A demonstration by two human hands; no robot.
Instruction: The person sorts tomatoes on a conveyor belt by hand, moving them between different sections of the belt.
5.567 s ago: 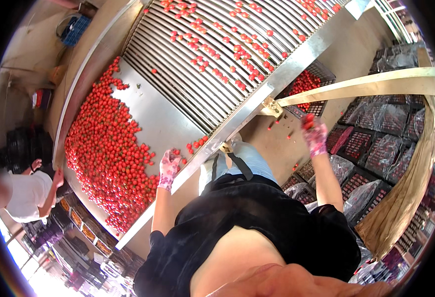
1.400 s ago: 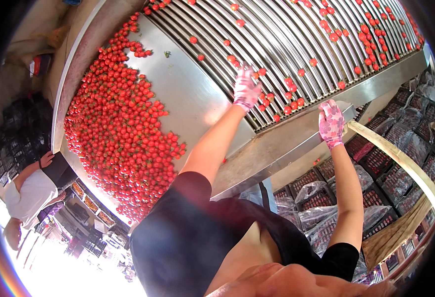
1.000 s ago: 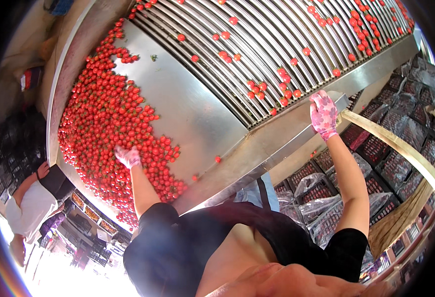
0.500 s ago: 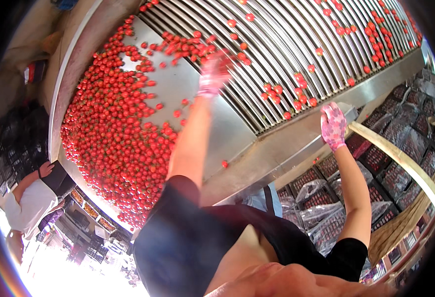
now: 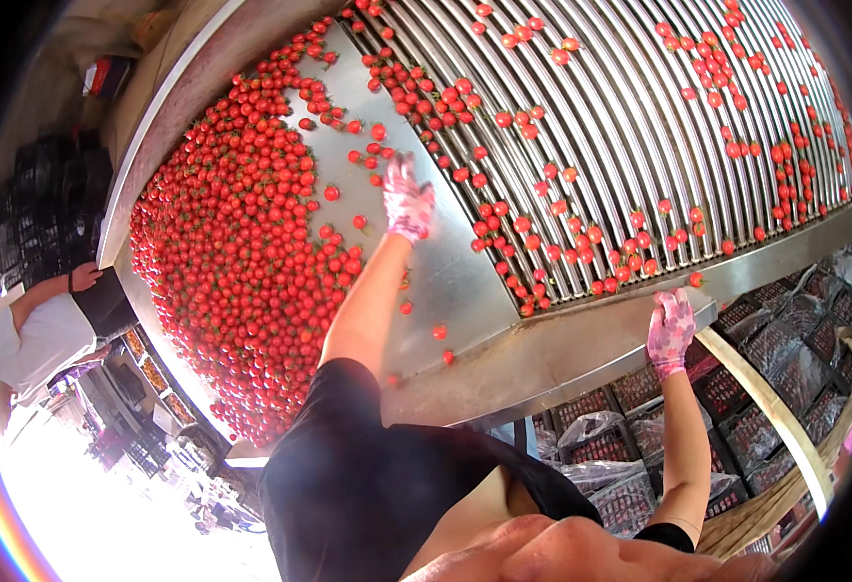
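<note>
The floral-gloved left hand (image 5: pixel 409 199), fingers spread, is over the smooth steel plate (image 5: pixel 455 276). Round, glossy tomatoes (image 5: pixel 237 228) lie heaped at nine o'clock from it, with strays just beside it at eleven; more dot the tubular metal rollers (image 5: pixel 581 136) at two. The right hand (image 5: pixel 671 328) meets the rim (image 5: pixel 581 357) at four; whether it grips I cannot tell.
</note>
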